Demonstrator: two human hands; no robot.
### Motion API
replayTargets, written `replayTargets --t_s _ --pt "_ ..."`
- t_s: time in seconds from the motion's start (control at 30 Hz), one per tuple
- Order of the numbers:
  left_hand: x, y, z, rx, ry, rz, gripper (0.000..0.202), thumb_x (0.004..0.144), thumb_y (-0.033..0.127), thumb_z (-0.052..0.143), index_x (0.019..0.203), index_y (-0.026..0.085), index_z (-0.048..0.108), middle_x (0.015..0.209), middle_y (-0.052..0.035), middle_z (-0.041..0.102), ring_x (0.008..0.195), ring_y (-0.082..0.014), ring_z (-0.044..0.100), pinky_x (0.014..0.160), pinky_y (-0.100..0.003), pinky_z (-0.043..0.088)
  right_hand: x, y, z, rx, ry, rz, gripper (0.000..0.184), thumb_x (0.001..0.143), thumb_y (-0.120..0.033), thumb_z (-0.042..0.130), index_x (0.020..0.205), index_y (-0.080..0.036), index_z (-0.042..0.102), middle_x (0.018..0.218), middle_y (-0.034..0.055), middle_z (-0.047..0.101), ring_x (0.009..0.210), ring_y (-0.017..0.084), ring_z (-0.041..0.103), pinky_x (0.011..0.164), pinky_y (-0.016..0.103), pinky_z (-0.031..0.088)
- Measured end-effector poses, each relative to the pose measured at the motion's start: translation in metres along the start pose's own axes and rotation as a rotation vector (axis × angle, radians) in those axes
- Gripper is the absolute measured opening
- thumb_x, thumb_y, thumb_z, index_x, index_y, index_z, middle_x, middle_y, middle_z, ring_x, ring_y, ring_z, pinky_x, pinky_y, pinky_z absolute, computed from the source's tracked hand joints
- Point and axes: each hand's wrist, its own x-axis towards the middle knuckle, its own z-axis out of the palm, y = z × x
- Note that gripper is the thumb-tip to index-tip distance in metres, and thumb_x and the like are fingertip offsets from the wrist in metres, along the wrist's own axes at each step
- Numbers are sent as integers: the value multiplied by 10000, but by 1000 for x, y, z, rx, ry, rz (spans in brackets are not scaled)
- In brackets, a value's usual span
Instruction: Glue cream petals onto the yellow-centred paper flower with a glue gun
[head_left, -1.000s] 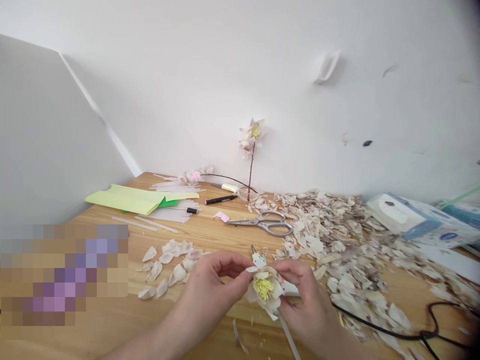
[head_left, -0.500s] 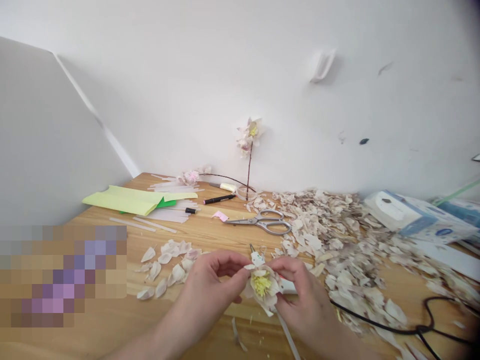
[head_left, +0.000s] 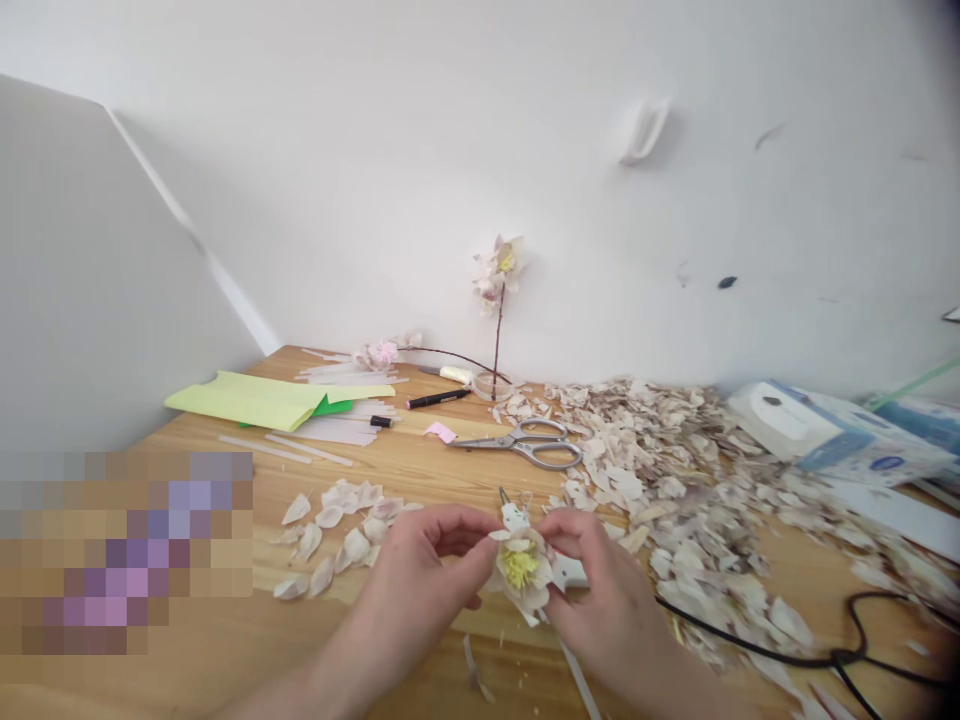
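**Two-hand pinch on a handmade flower (head_left: 520,567)**

Left hand (head_left: 427,560) and right hand (head_left: 600,600) grasp it over the near wooden table (head_left: 420,480). Loose petals (head_left: 330,540) lie left, scissors (head_left: 517,445) far, petal heap (head_left: 697,500) right; tissue box (head_left: 825,435) label unreadable.

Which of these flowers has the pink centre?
The flower lying farthest back, on a thin dark stem. The upright flower and the held flower both have yellow centres.
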Motion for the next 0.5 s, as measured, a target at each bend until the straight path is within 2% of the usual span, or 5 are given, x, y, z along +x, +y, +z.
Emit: replayTargets --t_s 0.5 --pt "-1 1 1 -4 6 -15 243 720 285 577 852 135 714 748 -69 717 631 -158 615 519 -232 487 1 -4 -1 27 -25 73 327 675 -134 504 952 -254 378 848 17 698 794 211 695 656 291 527"
